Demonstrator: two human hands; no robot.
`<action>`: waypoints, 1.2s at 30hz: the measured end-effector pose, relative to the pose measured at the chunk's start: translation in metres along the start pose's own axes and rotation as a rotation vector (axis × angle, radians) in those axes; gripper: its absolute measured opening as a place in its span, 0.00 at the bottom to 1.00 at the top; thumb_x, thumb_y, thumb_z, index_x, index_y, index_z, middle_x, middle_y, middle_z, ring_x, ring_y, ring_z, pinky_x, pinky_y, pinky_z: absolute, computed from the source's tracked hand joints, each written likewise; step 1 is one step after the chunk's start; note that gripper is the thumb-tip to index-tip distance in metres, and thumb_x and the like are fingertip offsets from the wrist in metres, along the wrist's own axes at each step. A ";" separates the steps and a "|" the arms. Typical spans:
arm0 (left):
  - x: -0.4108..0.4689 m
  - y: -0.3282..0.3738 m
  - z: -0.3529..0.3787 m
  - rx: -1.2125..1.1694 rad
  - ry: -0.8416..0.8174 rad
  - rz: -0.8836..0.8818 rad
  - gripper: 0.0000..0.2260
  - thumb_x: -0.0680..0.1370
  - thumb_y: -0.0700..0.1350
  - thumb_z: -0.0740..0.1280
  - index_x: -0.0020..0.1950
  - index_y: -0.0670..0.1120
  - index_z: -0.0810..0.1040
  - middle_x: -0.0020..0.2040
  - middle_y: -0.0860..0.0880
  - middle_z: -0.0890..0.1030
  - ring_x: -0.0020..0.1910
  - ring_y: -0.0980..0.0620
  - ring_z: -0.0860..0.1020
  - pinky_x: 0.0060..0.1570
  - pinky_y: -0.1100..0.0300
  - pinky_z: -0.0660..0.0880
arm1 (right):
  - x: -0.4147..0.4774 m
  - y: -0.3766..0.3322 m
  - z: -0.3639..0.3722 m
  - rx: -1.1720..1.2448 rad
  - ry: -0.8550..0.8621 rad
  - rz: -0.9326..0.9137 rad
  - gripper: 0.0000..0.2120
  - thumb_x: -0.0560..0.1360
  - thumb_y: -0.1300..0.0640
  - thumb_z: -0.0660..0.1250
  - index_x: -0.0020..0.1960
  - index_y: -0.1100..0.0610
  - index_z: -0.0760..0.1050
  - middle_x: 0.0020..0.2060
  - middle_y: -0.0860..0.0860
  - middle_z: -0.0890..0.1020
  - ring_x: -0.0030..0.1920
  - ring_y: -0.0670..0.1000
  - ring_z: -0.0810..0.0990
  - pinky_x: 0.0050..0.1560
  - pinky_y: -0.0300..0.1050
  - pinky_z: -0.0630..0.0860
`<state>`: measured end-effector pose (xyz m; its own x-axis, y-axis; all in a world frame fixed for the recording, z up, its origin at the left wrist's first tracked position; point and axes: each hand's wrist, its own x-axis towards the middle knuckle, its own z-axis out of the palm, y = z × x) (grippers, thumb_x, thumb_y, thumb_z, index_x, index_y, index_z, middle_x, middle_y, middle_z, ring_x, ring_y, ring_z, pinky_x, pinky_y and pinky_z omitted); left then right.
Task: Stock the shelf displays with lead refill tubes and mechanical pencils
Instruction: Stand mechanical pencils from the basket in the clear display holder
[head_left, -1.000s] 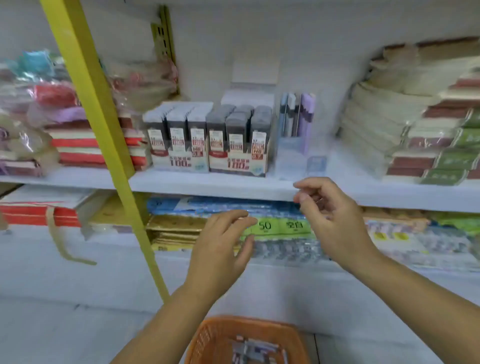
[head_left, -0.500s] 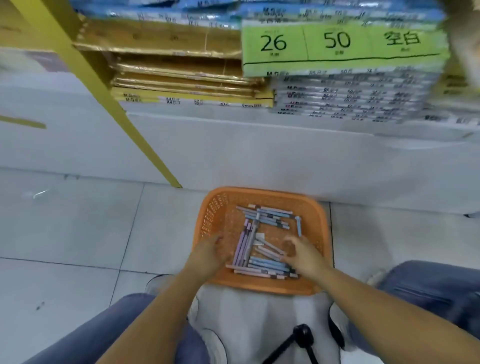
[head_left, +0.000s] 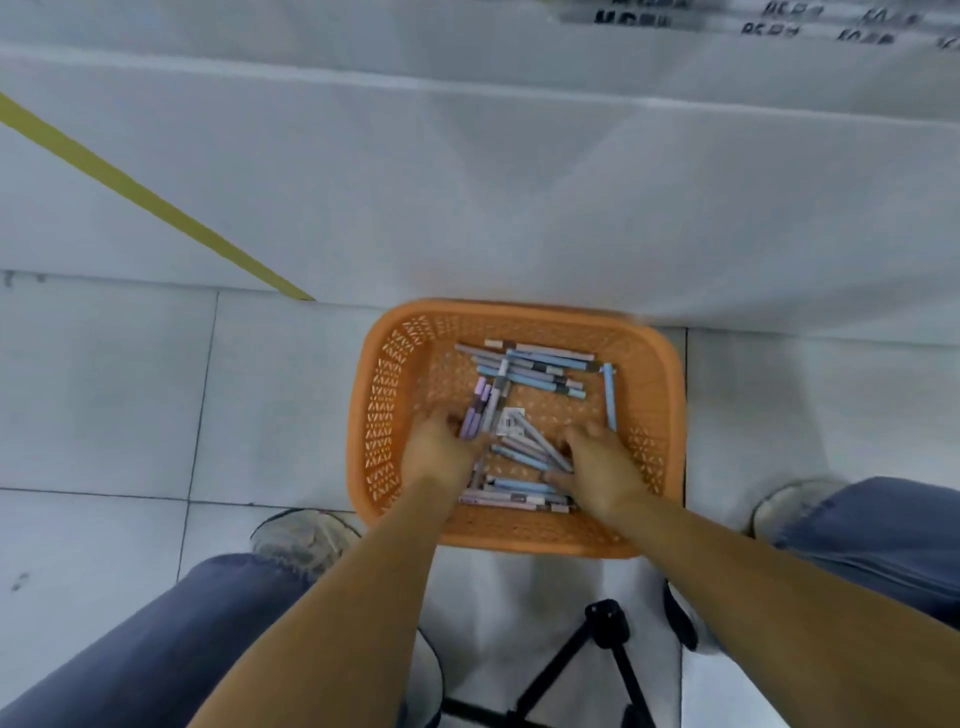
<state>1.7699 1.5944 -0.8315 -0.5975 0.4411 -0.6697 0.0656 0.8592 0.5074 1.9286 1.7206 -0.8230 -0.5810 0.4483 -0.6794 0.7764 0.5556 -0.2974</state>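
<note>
No readable text or labels.

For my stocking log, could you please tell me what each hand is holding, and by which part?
Cannot tell: the left hand touches the purple pencils' lower ends, the right hand covers blue pencils in the basket; no clear grip.
</note>
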 end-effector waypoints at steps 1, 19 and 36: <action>-0.001 0.000 0.001 0.017 0.016 0.010 0.15 0.75 0.51 0.74 0.57 0.48 0.78 0.55 0.46 0.80 0.49 0.45 0.79 0.47 0.56 0.74 | 0.000 0.000 0.000 -0.001 0.005 -0.011 0.15 0.76 0.48 0.68 0.55 0.56 0.72 0.54 0.54 0.71 0.56 0.56 0.71 0.55 0.48 0.69; -0.035 0.030 -0.039 -0.311 -0.167 0.010 0.06 0.84 0.43 0.57 0.61 0.48 0.69 0.47 0.47 0.80 0.40 0.50 0.77 0.45 0.54 0.74 | -0.027 -0.024 -0.055 0.583 0.112 0.002 0.09 0.82 0.45 0.55 0.48 0.48 0.69 0.35 0.53 0.77 0.31 0.51 0.75 0.32 0.46 0.70; -0.203 0.181 -0.174 -0.816 -0.249 0.574 0.06 0.78 0.44 0.71 0.43 0.47 0.76 0.25 0.55 0.68 0.22 0.59 0.61 0.20 0.67 0.58 | -0.199 -0.129 -0.222 0.907 0.094 -0.594 0.08 0.83 0.59 0.56 0.51 0.62 0.71 0.33 0.50 0.78 0.30 0.49 0.73 0.30 0.40 0.70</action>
<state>1.7642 1.6152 -0.5095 -0.4585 0.8510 -0.2560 -0.3292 0.1049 0.9384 1.8894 1.7154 -0.5006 -0.9096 0.3517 -0.2211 0.2342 -0.0055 -0.9722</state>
